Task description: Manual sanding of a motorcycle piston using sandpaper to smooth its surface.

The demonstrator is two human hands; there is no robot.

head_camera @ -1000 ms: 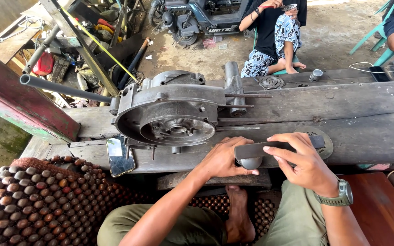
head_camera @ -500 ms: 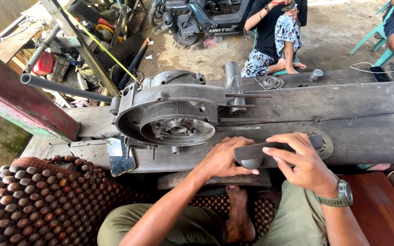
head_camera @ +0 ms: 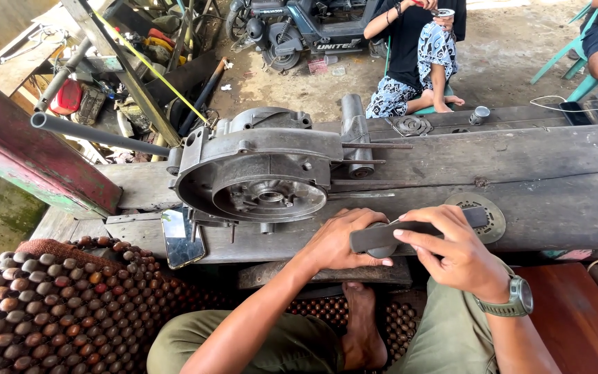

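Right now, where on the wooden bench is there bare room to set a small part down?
The wooden bench is bare right of the engine casing, between the studs and the round plate. It is crowded around the casing, by the phone, and where the left hand and right hand hold the dark bar.

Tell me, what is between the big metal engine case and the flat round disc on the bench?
In the head view, both hands sit there: the left hand and right hand hold a dark flat bar, between the engine case and the disc.
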